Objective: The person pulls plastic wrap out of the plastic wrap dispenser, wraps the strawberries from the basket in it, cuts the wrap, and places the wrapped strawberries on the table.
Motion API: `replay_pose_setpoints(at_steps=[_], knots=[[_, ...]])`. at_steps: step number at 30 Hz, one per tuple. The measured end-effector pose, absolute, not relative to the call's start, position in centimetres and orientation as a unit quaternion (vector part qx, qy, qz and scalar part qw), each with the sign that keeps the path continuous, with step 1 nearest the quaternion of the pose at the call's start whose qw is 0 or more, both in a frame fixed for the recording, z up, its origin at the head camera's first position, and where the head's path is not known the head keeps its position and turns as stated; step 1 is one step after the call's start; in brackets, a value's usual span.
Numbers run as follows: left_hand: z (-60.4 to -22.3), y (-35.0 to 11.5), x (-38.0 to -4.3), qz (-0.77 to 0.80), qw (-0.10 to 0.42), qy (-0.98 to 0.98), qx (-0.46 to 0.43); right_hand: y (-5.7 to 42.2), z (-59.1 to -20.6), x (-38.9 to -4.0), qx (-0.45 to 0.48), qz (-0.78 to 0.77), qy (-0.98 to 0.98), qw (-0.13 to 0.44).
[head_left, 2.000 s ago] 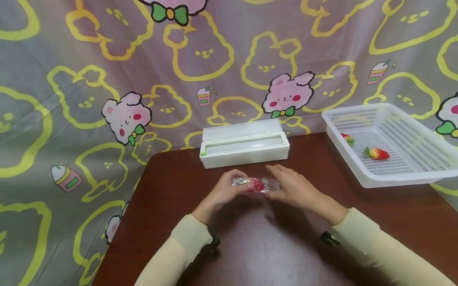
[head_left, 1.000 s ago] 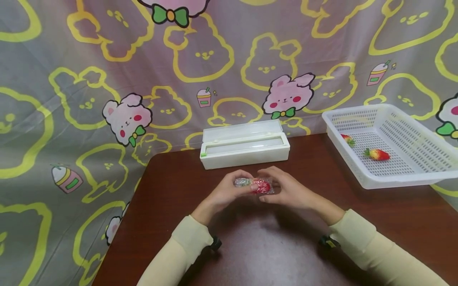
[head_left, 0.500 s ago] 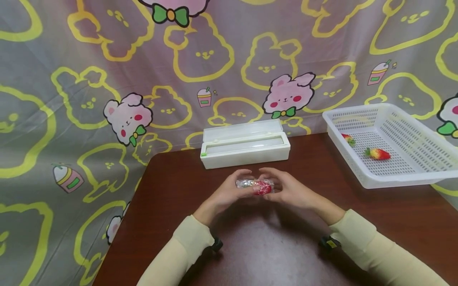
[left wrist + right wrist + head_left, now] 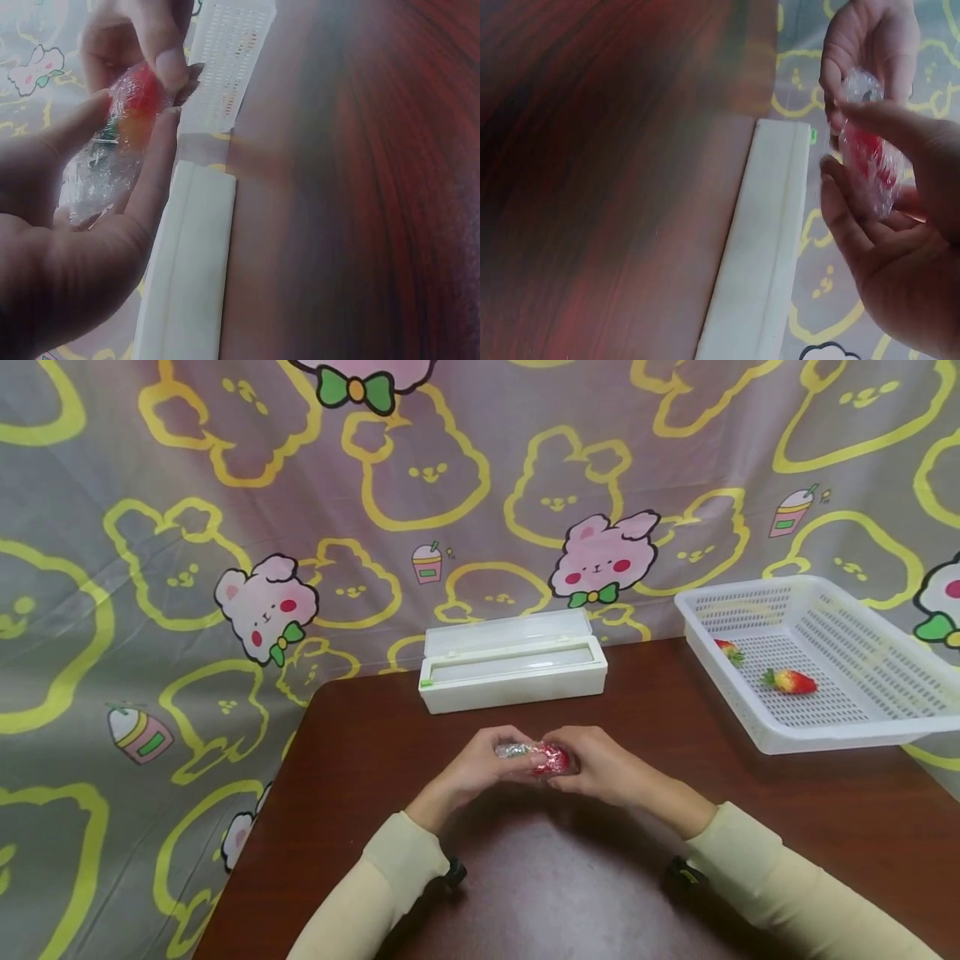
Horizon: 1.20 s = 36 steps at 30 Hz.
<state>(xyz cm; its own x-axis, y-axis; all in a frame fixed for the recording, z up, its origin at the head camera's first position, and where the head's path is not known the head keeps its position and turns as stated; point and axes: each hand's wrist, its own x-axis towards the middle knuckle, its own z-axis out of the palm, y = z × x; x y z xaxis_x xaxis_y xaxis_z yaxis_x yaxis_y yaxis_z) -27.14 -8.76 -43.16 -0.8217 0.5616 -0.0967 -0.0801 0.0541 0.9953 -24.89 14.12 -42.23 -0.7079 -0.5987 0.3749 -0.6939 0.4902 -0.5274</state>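
Observation:
A strawberry wrapped in clear cling film [image 4: 553,758] is held between both hands above the table. My left hand [image 4: 480,768] grips its leafy end, thumb along the near side. Around the red tip curl the fingers of my right hand [image 4: 603,764]. In the left wrist view the wrapped strawberry [image 4: 135,120] shows its red tip, green leaves and bunched film. From the right wrist the strawberry [image 4: 870,154] is seen with crinkled film over it and the right thumb across it. The inner fingertips are partly hidden.
Behind the hands stands a white cling film dispenser box [image 4: 517,689] with its clear lid raised. To the right is a white perforated basket [image 4: 862,735] holding a strawberry [image 4: 791,682] and another strawberry [image 4: 729,651] partly hidden by the rim. A patterned curtain [image 4: 480,485] hangs behind the brown table [image 4: 352,777].
The right hand has moved in from the loose film end and closed round the strawberry's tip. The film that stuck out on the right is folded in. Box and basket have stayed put.

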Motion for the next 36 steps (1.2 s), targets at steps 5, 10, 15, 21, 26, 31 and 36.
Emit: replay_pose_setpoints(at_steps=[5,10,15,21,26,31,36], knots=[[-43.01,-8.79,-26.91,0.653,0.252,0.691,0.180,13.86,-42.15,-24.69,0.377,0.338,-0.860,0.073],[-42.94,-8.86,-26.74,0.636,0.242,0.709,0.187,14.02,-42.24,-24.79,0.365,0.341,-0.864,0.063],[-42.73,-9.04,-26.63,0.630,0.248,0.709,0.198,14.38,-42.48,-24.90,0.358,0.339,-0.867,0.066],[-42.91,-9.15,-26.62,0.622,0.249,0.713,0.209,14.55,-42.73,-24.67,0.359,0.361,-0.860,0.040],[-42.86,-9.19,-26.53,0.618,0.238,0.719,0.211,14.28,-42.70,-24.35,0.355,0.373,-0.856,0.036],[-42.34,-9.46,-26.73,0.582,0.210,0.755,0.216,14.00,-42.42,-24.15,0.353,0.394,-0.847,0.036],[-42.33,-9.56,-26.85,0.575,0.214,0.759,0.218,13.95,-42.39,-24.09,0.349,0.390,-0.851,0.033]])
